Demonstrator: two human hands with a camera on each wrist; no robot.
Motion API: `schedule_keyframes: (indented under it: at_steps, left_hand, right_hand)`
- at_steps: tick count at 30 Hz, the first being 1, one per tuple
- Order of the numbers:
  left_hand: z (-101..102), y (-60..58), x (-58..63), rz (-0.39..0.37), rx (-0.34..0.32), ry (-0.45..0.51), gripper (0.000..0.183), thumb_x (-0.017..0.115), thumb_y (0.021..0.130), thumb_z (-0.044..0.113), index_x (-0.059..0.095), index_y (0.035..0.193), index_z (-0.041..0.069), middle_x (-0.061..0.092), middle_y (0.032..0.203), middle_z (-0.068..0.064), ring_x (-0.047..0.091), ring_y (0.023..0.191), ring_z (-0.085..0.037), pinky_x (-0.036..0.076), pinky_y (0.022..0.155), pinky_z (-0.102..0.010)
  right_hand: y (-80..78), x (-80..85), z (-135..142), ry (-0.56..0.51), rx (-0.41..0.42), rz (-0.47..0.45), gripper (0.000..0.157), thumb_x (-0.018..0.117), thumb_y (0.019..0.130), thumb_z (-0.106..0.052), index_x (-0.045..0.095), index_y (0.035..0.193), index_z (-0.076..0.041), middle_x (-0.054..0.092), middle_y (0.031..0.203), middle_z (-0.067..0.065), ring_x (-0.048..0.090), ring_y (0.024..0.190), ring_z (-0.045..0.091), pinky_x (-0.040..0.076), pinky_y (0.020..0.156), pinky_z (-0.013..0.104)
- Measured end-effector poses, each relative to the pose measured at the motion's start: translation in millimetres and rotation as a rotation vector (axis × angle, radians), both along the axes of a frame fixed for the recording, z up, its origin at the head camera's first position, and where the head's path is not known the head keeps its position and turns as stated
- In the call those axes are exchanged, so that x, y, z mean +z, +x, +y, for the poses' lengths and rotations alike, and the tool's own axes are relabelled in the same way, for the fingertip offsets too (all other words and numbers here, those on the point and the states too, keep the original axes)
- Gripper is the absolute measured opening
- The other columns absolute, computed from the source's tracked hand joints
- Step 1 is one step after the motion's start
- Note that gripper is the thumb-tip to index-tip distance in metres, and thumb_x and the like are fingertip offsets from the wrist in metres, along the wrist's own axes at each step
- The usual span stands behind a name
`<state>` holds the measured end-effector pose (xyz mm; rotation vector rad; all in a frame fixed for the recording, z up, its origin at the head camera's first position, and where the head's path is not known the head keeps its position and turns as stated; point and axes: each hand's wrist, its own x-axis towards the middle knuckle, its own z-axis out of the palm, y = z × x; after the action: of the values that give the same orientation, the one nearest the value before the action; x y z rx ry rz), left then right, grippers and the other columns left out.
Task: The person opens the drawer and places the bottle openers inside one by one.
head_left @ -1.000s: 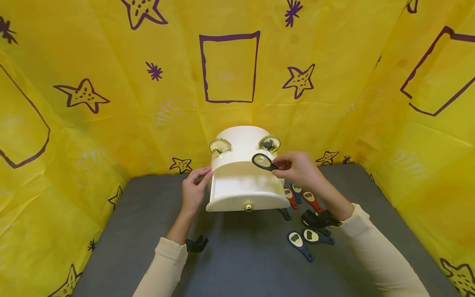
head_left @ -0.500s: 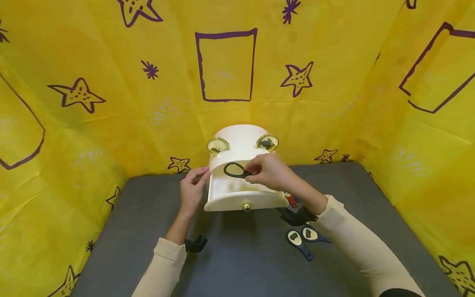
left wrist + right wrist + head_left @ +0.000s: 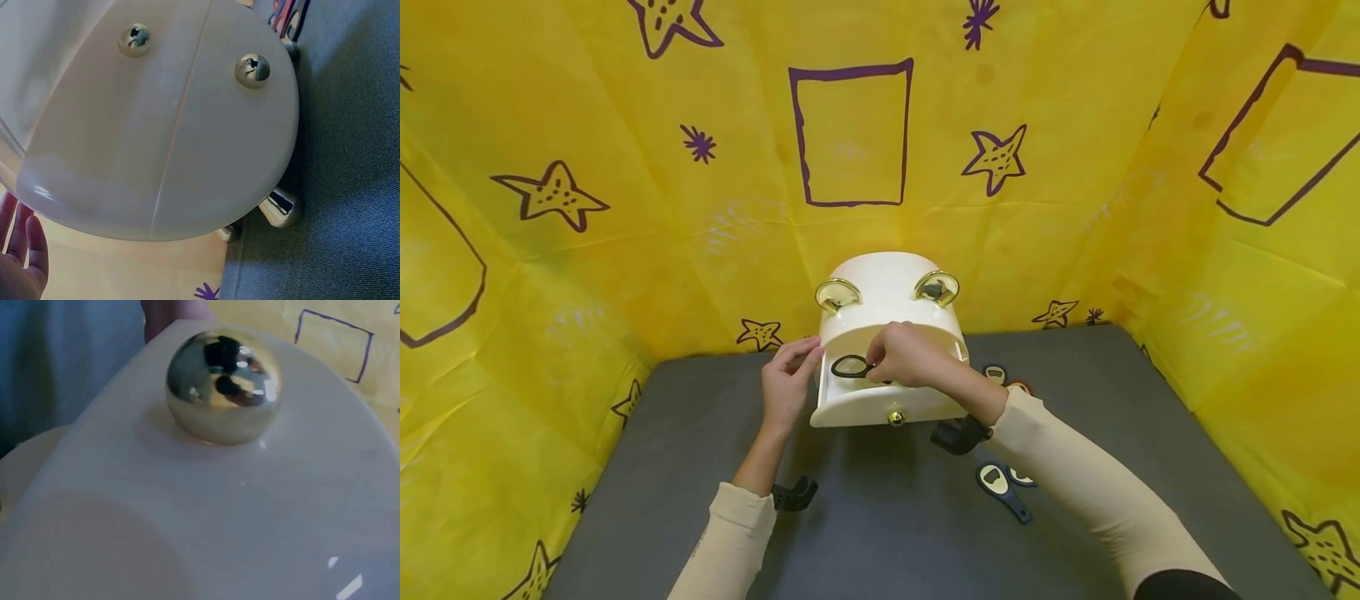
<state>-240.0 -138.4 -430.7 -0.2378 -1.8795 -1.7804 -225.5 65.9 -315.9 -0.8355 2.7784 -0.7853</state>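
A white, round-topped box (image 3: 887,279) stands at the back of the table, its upper drawer (image 3: 850,414) pulled out. Inside that drawer space, my right hand (image 3: 904,357) pinches a black bottle opener (image 3: 851,367) by its handle; its pale oval head points left. The opener's handle end is hidden by the fingers. My left hand (image 3: 788,379) touches the box's left side with fairly straight fingers (image 3: 36,244). In the right wrist view, a gold ball knob (image 3: 224,387) on the drawer front fills the middle. The right hand is mostly hidden there.
Blue bottle openers (image 3: 1003,492) lie right of the box, others partly behind my right arm. Two gold ring-shaped pieces (image 3: 937,288) stick out from the box's upper front. Gold feet (image 3: 280,207) lift the box off the grey table (image 3: 880,533). Yellow patterned cloth (image 3: 737,275) surrounds it.
My right hand has carried the black bottle opener left and down, from beside the box's right side into the open drawer. The left hand has stayed at the box's left side.
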Motion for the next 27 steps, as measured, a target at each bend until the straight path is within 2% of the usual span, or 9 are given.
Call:
schedule_keyframes:
  at_steps: [1, 3, 6, 10, 13, 16, 20, 23, 27]
  left_hand:
    - [0, -0.1, -0.6, 0.005, -0.005, -0.005, 0.018, 0.072, 0.084, -0.002, 0.072, 0.1, -0.01, 0.068, 0.105, -0.025, 0.062, 0.094, 0.003, 0.051, 0.072, -0.01]
    - [-1, -0.2, -1.3, 0.01, -0.011, -0.011, 0.019, 0.072, 0.085, 0.0, 0.071, 0.1, -0.011, 0.067, 0.106, -0.028, 0.062, 0.094, 0.003, 0.052, 0.072, -0.01]
    - [0, 0.8, -0.8, 0.015, -0.013, -0.019, 0.02, 0.072, 0.085, 0.001, 0.071, 0.101, -0.012, 0.066, 0.106, -0.029, 0.062, 0.094, 0.004, 0.051, 0.072, -0.01]
    - [0, 1.9, 0.6, -0.006, 0.0, -0.026, 0.02, 0.071, 0.085, 0.0, 0.071, 0.101, -0.011, 0.066, 0.107, -0.029, 0.061, 0.094, 0.005, 0.05, 0.071, -0.009]
    - [0, 2.5, 2.1, -0.032, 0.008, -0.032, 0.019, 0.071, 0.085, 0.0, 0.071, 0.102, -0.01, 0.067, 0.108, -0.027, 0.061, 0.095, 0.004, 0.05, 0.072, -0.009]
    - [2, 9.5, 11.5, -0.051, 0.002, -0.03, 0.018, 0.071, 0.085, -0.001, 0.072, 0.101, -0.009, 0.068, 0.107, -0.024, 0.061, 0.095, 0.002, 0.051, 0.073, -0.01]
    - [4, 19.1, 24.3, -0.056, -0.004, -0.028, 0.017, 0.071, 0.084, -0.002, 0.072, 0.1, -0.009, 0.069, 0.104, -0.022, 0.062, 0.094, 0.002, 0.051, 0.073, -0.01]
    - [4, 20.0, 26.0, -0.059, -0.005, -0.035, 0.018, 0.071, 0.085, -0.002, 0.072, 0.1, -0.009, 0.069, 0.104, -0.022, 0.062, 0.094, 0.002, 0.051, 0.074, -0.01]
    - [4, 20.2, 26.7, -0.063, -0.006, -0.044, 0.019, 0.071, 0.085, -0.002, 0.071, 0.101, -0.011, 0.068, 0.105, -0.024, 0.062, 0.095, 0.001, 0.051, 0.075, -0.01]
  right_hand:
    - [-0.9, -0.7, -2, 0.008, -0.004, -0.003, 0.002, 0.073, 0.076, -0.009, 0.075, 0.075, -0.008, 0.064, 0.065, -0.004, 0.048, 0.061, 0.008, 0.04, 0.06, 0.018]
    - [-2.3, -1.6, -5, 0.024, -0.011, -0.009, 0.007, 0.074, 0.075, -0.008, 0.071, 0.068, -0.009, 0.056, 0.058, -0.006, 0.043, 0.056, 0.008, 0.034, 0.055, 0.019]
    - [-4.6, -2.5, -9, 0.053, -0.023, -0.025, 0.012, 0.074, 0.074, -0.007, 0.068, 0.065, -0.008, 0.05, 0.055, -0.007, 0.04, 0.054, 0.009, 0.031, 0.052, 0.019]
    - [-7.0, -3.8, -17, 0.075, -0.027, -0.069, 0.007, 0.077, 0.075, -0.009, 0.072, 0.078, -0.005, 0.062, 0.068, -0.002, 0.048, 0.062, 0.01, 0.038, 0.057, 0.02]
    - [-8.0, -4.5, -21, 0.069, -0.037, -0.111, 0.019, 0.078, 0.078, -0.013, 0.072, 0.092, -0.003, 0.069, 0.083, 0.005, 0.053, 0.069, 0.012, 0.043, 0.062, 0.021]
    - [-8.8, -4.8, -18, 0.023, -0.03, -0.144, 0.024, 0.077, 0.081, -0.017, 0.071, 0.099, -0.001, 0.072, 0.09, 0.01, 0.059, 0.074, 0.014, 0.046, 0.065, 0.021]
    - [-6.6, -0.8, -5, -0.06, 0.018, -0.113, 0.022, 0.074, 0.085, -0.02, 0.072, 0.098, -0.002, 0.073, 0.09, 0.01, 0.062, 0.078, 0.015, 0.049, 0.069, 0.022]
    - [-2.5, 5.4, 9, -0.097, 0.029, -0.069, 0.018, 0.072, 0.087, -0.022, 0.074, 0.095, -0.006, 0.073, 0.085, 0.005, 0.061, 0.077, 0.013, 0.048, 0.069, 0.023]
    - [3.2, 13.1, 28, -0.152, 0.011, -0.053, 0.018, 0.07, 0.089, -0.023, 0.074, 0.098, -0.009, 0.073, 0.088, 0.003, 0.061, 0.076, 0.014, 0.049, 0.068, 0.025]
